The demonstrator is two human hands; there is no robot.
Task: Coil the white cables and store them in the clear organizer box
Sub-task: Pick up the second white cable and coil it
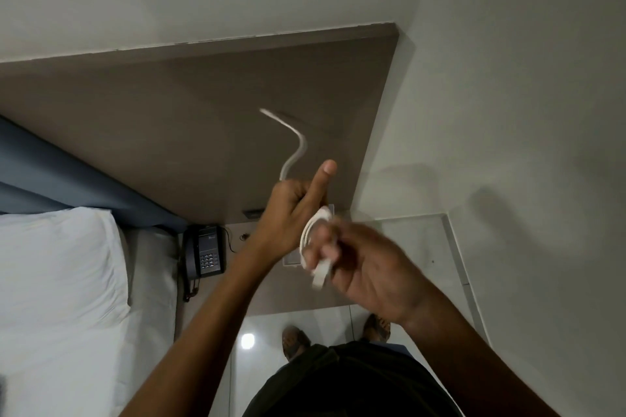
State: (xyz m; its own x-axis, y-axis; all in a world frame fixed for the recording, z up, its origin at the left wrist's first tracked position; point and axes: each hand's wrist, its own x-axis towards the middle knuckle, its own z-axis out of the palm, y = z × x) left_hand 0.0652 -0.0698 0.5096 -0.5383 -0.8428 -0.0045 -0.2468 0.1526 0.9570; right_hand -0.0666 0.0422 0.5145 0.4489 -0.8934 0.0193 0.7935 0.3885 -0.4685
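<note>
A white cable is partly wound into loops between my two hands, held in the air above a small bedside table. My left hand grips the loops with its thumb stuck up. The cable's free end curls upward, blurred by motion, in front of the brown wall panel. My right hand, also blurred, pinches the loops and a white connector end from the right. A clear box shows only as a corner below the hands; the rest is hidden behind them.
A black desk telephone sits on the bedside table at the left. A bed with a white pillow fills the left side. My shoes stand on the glossy floor below. White walls rise to the right.
</note>
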